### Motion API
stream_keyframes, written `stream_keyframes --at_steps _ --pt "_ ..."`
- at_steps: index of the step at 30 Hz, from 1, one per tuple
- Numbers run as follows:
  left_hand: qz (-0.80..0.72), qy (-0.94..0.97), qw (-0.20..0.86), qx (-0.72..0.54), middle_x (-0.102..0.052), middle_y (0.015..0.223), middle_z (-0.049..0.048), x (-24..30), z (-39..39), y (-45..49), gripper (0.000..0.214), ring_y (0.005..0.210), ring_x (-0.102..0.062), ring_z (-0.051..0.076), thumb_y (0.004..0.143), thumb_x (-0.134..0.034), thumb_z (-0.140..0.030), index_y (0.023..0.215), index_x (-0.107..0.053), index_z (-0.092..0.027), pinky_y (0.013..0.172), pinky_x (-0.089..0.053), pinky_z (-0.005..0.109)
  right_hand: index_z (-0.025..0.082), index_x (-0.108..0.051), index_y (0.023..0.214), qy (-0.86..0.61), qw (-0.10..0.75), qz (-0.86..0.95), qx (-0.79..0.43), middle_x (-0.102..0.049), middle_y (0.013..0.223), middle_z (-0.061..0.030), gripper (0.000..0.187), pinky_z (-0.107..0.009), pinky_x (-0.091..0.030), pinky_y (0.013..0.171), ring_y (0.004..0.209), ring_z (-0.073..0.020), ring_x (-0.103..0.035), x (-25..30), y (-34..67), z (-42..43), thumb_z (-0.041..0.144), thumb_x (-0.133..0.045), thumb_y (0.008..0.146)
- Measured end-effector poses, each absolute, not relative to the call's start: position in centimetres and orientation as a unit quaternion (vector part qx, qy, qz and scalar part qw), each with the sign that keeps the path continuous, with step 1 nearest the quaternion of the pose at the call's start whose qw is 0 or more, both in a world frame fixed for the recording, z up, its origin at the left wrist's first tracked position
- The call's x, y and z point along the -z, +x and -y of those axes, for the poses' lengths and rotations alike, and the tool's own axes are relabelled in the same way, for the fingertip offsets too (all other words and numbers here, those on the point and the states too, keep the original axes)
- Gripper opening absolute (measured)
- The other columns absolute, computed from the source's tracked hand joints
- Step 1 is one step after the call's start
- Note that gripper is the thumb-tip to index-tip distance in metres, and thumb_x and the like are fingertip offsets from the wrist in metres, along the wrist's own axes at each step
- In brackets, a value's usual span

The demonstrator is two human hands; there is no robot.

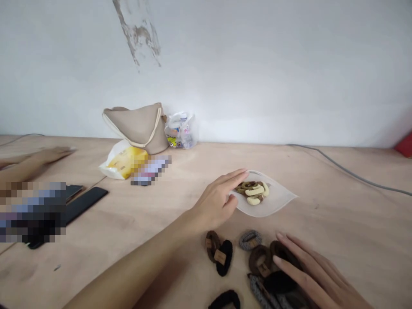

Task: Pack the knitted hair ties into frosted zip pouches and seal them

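Left hand [215, 204], open, shown reaching far across a plywood table [347, 240], fingertips touching a translucent plastic pouch [280, 199] of hair ties [252, 193]. Right hand [317, 274], open, fingers extended, laid over near fabric hair ties [260, 262].

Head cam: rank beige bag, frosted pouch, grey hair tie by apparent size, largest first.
1. Beige fabric bag and frosted plastic pouch: they look about alike, and the pouch sits nearer the camera, so unranked.
2. Grey hair tie: smallest.
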State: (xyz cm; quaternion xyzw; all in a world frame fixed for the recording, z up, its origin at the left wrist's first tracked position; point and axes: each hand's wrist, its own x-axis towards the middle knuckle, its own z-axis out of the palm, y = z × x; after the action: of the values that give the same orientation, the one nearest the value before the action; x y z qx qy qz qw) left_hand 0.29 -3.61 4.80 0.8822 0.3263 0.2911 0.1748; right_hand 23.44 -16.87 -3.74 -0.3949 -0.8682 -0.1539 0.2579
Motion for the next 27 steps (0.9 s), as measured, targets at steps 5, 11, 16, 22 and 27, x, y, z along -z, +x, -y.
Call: stream_keyframes --at_steps 5,11,16,22,27 --pt "-0.325 0.884 0.17 -0.289 -0.046 0.14 0.005 -4.9 3.7 0.3 0.063 0.13 -0.041 0.018 0.071 -0.037 -0.002 0.132 -0.047 -0.015 0.112 -0.031 0.034 0.017 -0.034 0.14 -0.396 0.206 0.871 0.207 -0.056 0.128 -0.0148 0.061 -0.033 -0.053 0.077 0.111 -0.0253 -0.057 3.4 22.2 15.9 0.036 -0.05 0.085" --pt "-0.326 0.882 0.172 -0.293 -0.047 0.139 0.0026 -4.9 3.7 0.4 0.064 0.129 -0.042 0.017 0.071 -0.037 -0.003 0.131 -0.048 -0.018 0.112 -0.031 0.034 0.025 -0.034 0.141 -0.432 0.259 0.863 0.029 -0.042 0.141 -0.0094 0.063 -0.032 -0.05 0.088 0.122 -0.0252 -0.048 3.0 22.6 15.8 0.044 -0.053 0.084" --pt "-0.332 0.879 0.173 -0.295 -0.047 0.139 0.0025 -4.8 3.6 0.4 0.064 0.129 -0.042 0.017 0.071 -0.038 -0.002 0.131 -0.048 -0.017 0.112 -0.03 0.031 0.028 -0.056 0.122 -0.454 0.286 0.844 -0.006 -0.062 0.121 -0.0036 0.035 -0.03 -0.052 0.086 0.112 -0.0205 -0.057 2.3 23.4 16.0 0.033 -0.052 0.087" --pt "-0.331 0.881 0.172 -0.291 -0.046 0.14 0.0032 -4.9 3.6 0.3 0.064 0.13 -0.041 0.017 0.07 -0.038 -0.002 0.132 -0.047 -0.017 0.112 -0.03 0.034 0.018 -0.048 0.129 -0.421 0.356 0.829 0.094 -0.049 0.133 -0.0097 0.043 -0.031 -0.043 0.098 0.121 -0.0212 -0.047 -0.2 22.9 14.9 0.022 -0.05 0.087" --pt "-0.33 0.878 0.175 -0.298 -0.047 0.14 0.0032 -4.9 3.6 0.2 0.065 0.129 -0.042 0.018 0.069 -0.039 -0.001 0.132 -0.048 -0.018 0.111 -0.032 0.034 0.019 -0.049 0.126 -0.403 0.344 0.841 0.111 -0.045 0.137 -0.0111 0.04 -0.043 -0.04 0.099 0.127 -0.0259 -0.039 -2.4 22.1 12.2 0.014 -0.048 0.087"
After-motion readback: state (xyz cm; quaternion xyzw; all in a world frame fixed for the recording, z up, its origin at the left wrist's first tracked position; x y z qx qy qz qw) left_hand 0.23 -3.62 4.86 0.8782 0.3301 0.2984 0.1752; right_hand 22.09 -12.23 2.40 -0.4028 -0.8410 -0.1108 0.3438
